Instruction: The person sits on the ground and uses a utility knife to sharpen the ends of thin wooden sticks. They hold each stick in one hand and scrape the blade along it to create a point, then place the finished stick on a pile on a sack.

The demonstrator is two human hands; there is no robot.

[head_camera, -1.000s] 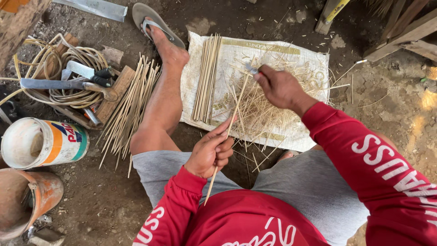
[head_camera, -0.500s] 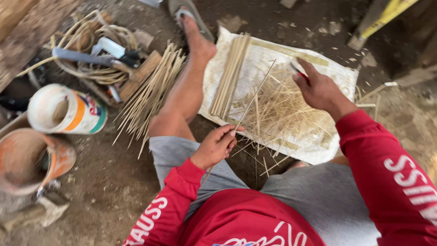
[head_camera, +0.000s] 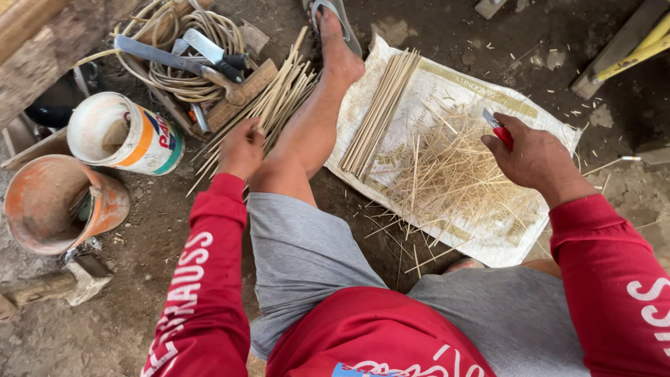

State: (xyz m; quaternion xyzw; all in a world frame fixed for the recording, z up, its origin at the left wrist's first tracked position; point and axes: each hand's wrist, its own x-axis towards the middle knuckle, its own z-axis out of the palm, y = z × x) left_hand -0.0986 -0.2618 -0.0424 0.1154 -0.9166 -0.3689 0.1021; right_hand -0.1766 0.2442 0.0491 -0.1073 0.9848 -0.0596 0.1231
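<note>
On the dirt floor [head_camera: 139,307], beside the outstretched leg [head_camera: 310,132], the left hand [head_camera: 241,148] pinches the near ends of loose sticks [head_camera: 269,105]. Over the white sack [head_camera: 447,84], the right hand [head_camera: 534,159] is closed around a red knife [head_camera: 497,129], above a heap of shavings [head_camera: 453,174]. Trimmed sticks [head_camera: 380,108] lie bundled along the sack's left edge. A can [head_camera: 125,132] stands left of the loose sticks.
</note>
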